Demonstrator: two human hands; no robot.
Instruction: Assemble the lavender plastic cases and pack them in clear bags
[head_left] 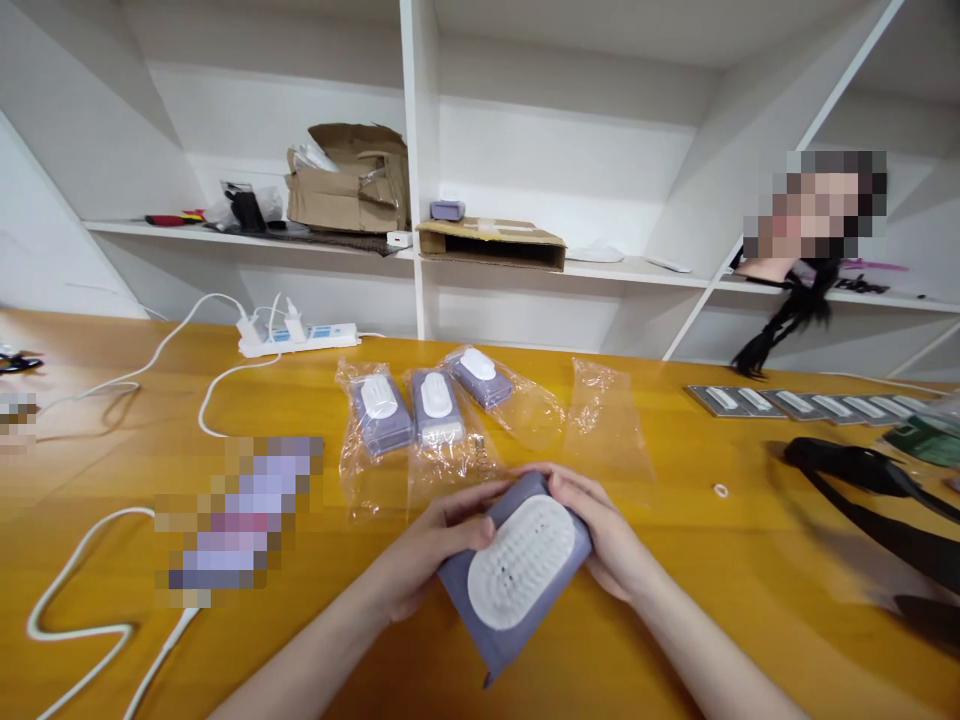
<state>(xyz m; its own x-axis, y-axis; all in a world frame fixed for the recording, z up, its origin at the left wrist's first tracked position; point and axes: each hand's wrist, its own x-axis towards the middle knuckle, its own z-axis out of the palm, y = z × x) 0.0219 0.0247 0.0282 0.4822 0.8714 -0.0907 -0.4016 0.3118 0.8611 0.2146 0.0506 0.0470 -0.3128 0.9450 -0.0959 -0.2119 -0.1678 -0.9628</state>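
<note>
A purple-grey flat pack [459, 590] with a white oval, dimpled pad [521, 562] on its face is held tilted above the table. My left hand [435, 545] grips its left side, the thumb resting at the pad's edge. Around the upper right corner, the fingers of my right hand [604, 530] are wrapped. Beyond my hands lie three similar purple packs with white oval tops: a left pack [386, 430], a middle pack [435, 400] and a right pack [484, 385], in or on clear plastic bags. Right of them lies a flat clear bag [606, 425].
A white power strip [300, 340] with plugs and cables stands at the back left. A blurred-out device [240, 525] with a white cable lies left. Black headphones [862, 470] and a row of small grey packs [802, 404] are right. The shelf holds cardboard boxes [349, 190].
</note>
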